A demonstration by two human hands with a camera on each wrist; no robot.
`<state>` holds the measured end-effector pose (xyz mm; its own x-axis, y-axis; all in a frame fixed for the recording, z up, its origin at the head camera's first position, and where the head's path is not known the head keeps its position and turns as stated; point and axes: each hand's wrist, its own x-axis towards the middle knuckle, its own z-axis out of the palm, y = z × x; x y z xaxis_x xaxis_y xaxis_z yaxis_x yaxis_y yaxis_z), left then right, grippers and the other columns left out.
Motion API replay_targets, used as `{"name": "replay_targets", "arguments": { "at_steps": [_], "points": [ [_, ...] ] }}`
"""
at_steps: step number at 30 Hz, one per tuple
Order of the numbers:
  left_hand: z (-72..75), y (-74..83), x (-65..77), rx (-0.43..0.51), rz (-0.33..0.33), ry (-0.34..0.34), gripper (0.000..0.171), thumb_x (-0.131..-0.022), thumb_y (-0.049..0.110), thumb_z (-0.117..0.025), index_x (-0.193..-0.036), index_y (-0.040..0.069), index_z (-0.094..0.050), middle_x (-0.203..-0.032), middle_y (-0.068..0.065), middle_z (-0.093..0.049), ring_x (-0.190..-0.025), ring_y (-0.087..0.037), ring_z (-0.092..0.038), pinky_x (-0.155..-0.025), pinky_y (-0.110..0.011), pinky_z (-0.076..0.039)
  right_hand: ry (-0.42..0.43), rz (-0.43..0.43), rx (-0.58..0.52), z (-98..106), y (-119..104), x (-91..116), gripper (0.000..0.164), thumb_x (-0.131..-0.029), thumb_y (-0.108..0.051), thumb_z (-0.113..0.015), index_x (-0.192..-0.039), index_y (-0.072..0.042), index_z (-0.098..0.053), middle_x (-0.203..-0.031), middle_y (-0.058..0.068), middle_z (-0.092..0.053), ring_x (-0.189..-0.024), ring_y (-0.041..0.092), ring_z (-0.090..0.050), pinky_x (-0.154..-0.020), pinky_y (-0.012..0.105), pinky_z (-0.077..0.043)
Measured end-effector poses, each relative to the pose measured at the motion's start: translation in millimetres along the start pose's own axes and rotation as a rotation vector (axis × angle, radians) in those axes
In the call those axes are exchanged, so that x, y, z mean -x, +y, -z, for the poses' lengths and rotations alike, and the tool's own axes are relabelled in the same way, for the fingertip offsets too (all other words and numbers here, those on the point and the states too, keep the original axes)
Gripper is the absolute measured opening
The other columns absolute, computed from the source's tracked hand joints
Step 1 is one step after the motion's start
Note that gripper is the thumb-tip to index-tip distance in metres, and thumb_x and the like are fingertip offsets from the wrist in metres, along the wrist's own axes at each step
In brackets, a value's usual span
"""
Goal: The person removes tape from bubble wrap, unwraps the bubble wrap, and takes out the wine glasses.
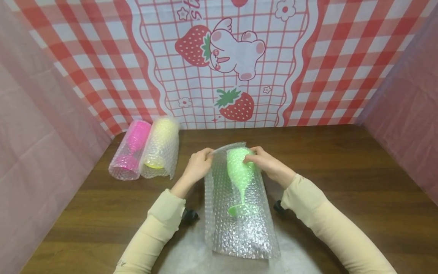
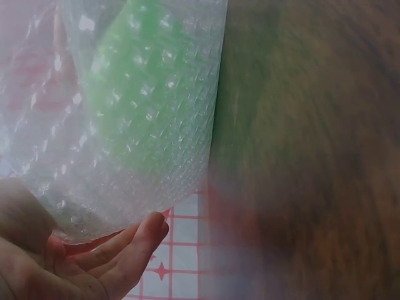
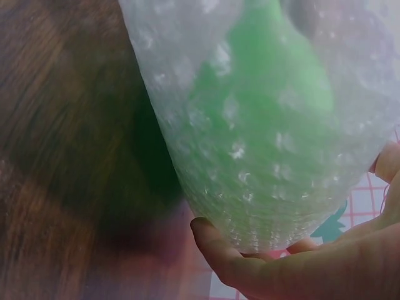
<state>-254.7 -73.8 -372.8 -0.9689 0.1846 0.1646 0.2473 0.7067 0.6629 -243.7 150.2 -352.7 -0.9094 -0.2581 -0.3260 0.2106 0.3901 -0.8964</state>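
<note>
A green goblet (image 1: 241,171) lies inside a clear bubble wrap bag (image 1: 239,238), bowl toward the far end and foot toward me. My left hand (image 1: 199,164) pinches the bag's far left corner between thumb and fingers. On the other side, my right hand (image 1: 272,165) grips the bag's far end around the goblet's bowl, thumb on top. In the right wrist view the fingers of the right hand (image 3: 294,269) curl under the wrapped bowl. The left wrist view has the left hand (image 2: 94,265) at the bag's edge, beside the blurred green bowl.
Two bubble-wrapped goblets, one pink (image 1: 131,150) and one yellow (image 1: 160,148), lie side by side at the table's back left. A checked strawberry cloth (image 1: 308,95) hangs behind the brown wooden table (image 1: 328,152). A greyish sheet (image 1: 191,251) lies at the front edge.
</note>
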Motion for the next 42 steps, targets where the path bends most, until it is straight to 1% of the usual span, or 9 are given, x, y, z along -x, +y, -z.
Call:
{"name": "replay_targets", "arguments": {
  "at_steps": [6, 9, 13, 19, 27, 32, 34, 38, 42],
  "points": [
    [-0.4, -1.9, 0.3, 0.019, 0.007, 0.015, 0.027, -0.091, 0.014, -0.046, -0.111, 0.009, -0.063, -0.090, -0.008, -0.066, -0.051, -0.013, -0.047, -0.057, -0.028, -0.047, 0.003, 0.001, -0.003, 1, 2, 0, 0.069, -0.080, -0.020, -0.052, -0.136, 0.001, -0.016, -0.142, 0.023, -0.015, -0.130, 0.037, -0.018, -0.107, 0.056, -0.016],
    [-0.5, -2.8, 0.4, 0.051, 0.015, 0.022, 0.027, -0.089, 0.013, -0.047, -0.111, 0.009, -0.063, -0.088, -0.008, -0.067, -0.046, -0.011, -0.045, -0.050, -0.026, -0.045, 0.010, -0.002, -0.007, 2, 2, 0, 0.068, -0.081, -0.019, -0.051, -0.135, 0.002, -0.017, -0.142, 0.023, -0.016, -0.130, 0.036, -0.018, -0.107, 0.055, -0.015],
    [0.2, -3.1, 0.8, 0.094, 0.020, 0.020, 0.027, -0.089, 0.013, -0.048, -0.110, 0.009, -0.063, -0.083, -0.008, -0.067, -0.042, -0.009, -0.041, -0.039, -0.021, -0.036, 0.027, -0.008, -0.011, 2, 2, 1, 0.068, -0.080, -0.017, -0.052, -0.135, 0.003, -0.018, -0.142, 0.023, -0.017, -0.131, 0.036, -0.018, -0.108, 0.055, -0.013],
    [1.0, -4.0, 0.7, 0.112, 0.017, 0.019, 0.027, -0.089, 0.014, -0.048, -0.111, 0.008, -0.063, -0.090, -0.008, -0.068, -0.042, -0.007, -0.041, -0.036, -0.019, -0.033, 0.029, 0.009, -0.029, 2, 3, 1, 0.069, -0.079, -0.015, -0.050, -0.137, 0.001, -0.017, -0.144, 0.022, -0.014, -0.133, 0.038, -0.014, -0.109, 0.056, -0.010],
    [1.8, -5.3, 0.4, 0.126, 0.030, -0.004, 0.027, -0.090, 0.014, -0.047, -0.112, 0.006, -0.061, -0.097, -0.011, -0.067, -0.049, -0.009, -0.050, -0.040, -0.021, -0.037, -0.004, 0.033, -0.096, 3, 5, 0, 0.064, -0.079, -0.009, -0.046, -0.138, -0.006, -0.020, -0.138, 0.019, -0.024, -0.123, 0.033, -0.027, -0.102, 0.051, -0.028],
    [2.6, -5.8, 0.2, 0.113, 0.026, -0.010, 0.028, -0.089, 0.013, -0.047, -0.113, 0.005, -0.061, -0.100, -0.012, -0.066, -0.045, -0.008, -0.043, -0.042, -0.021, -0.039, -0.004, 0.019, -0.087, 6, 8, 2, 0.062, -0.080, -0.010, -0.044, -0.137, -0.006, -0.022, -0.138, 0.019, -0.026, -0.122, 0.032, -0.029, -0.101, 0.053, -0.029],
    [3.1, -6.1, 0.3, 0.116, 0.029, -0.019, 0.027, -0.090, 0.013, -0.047, -0.112, 0.006, -0.061, -0.100, -0.012, -0.066, -0.043, -0.009, -0.040, -0.039, -0.021, -0.035, -0.002, 0.016, -0.083, 7, 8, 2, 0.062, -0.080, -0.010, -0.044, -0.137, -0.005, -0.022, -0.139, 0.019, -0.025, -0.121, 0.032, -0.030, -0.100, 0.052, -0.031],
    [4.7, -6.4, 0.5, 0.131, 0.033, -0.027, 0.027, -0.089, 0.010, -0.047, -0.111, 0.007, -0.062, -0.104, -0.012, -0.066, -0.052, -0.008, -0.054, -0.041, -0.021, -0.041, 0.001, 0.006, -0.082, 9, 8, 3, 0.063, -0.080, -0.010, -0.043, -0.138, -0.004, -0.020, -0.140, 0.020, -0.023, -0.121, 0.032, -0.030, -0.098, 0.049, -0.033],
    [6.2, -6.5, 1.1, 0.156, 0.036, -0.041, 0.027, -0.089, 0.010, -0.046, -0.110, 0.006, -0.062, -0.101, -0.012, -0.067, -0.064, -0.014, -0.065, -0.048, -0.024, -0.049, -0.002, -0.006, -0.082, 10, 9, 4, 0.061, -0.081, -0.011, -0.041, -0.137, -0.004, -0.019, -0.141, 0.021, -0.021, -0.123, 0.034, -0.026, -0.097, 0.050, -0.033]
  ]
}}
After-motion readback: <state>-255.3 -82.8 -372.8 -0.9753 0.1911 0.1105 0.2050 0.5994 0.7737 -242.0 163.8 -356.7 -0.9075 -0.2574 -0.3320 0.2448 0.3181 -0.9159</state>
